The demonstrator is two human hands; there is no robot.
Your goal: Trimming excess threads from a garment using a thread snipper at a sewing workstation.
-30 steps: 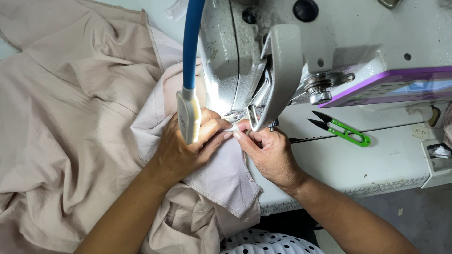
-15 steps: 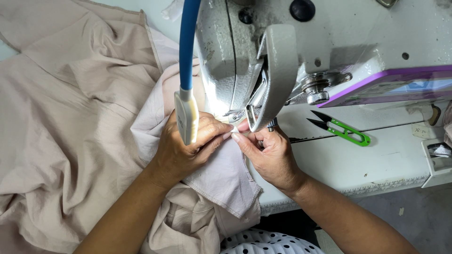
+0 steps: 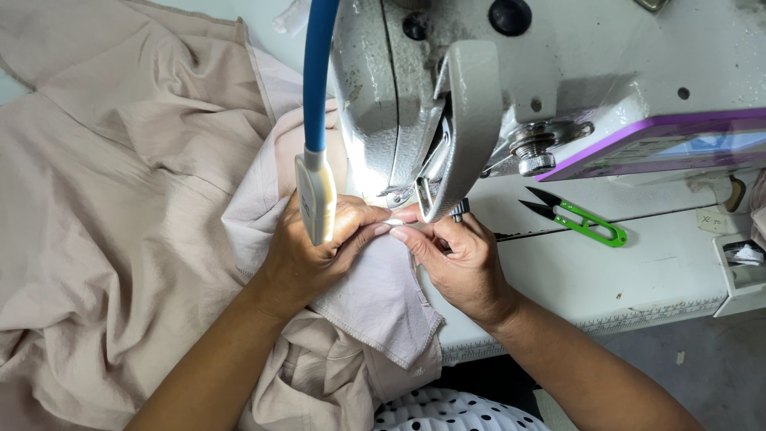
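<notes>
Our left hand (image 3: 315,255) and right hand (image 3: 459,263) pinch a small fold of the pale beige woven cloth (image 3: 120,207), still right under the grey sewing machine head (image 3: 447,120). Since a second ago the fingertips have barely shifted, so the positioning holds steady; green-handled thread snips (image 3: 578,219) lie on the white table (image 3: 662,279).

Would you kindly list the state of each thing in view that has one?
left hand: flat on the beige fabric, fingertips pinching its edge
right hand: pinching the same edge beside the needle area
beige fabric: rumpled, spread to the left
sewing machine: work light on
lamp on blue arm: hanging over the left hand
green thread snips: lying untouched, blades open
</notes>
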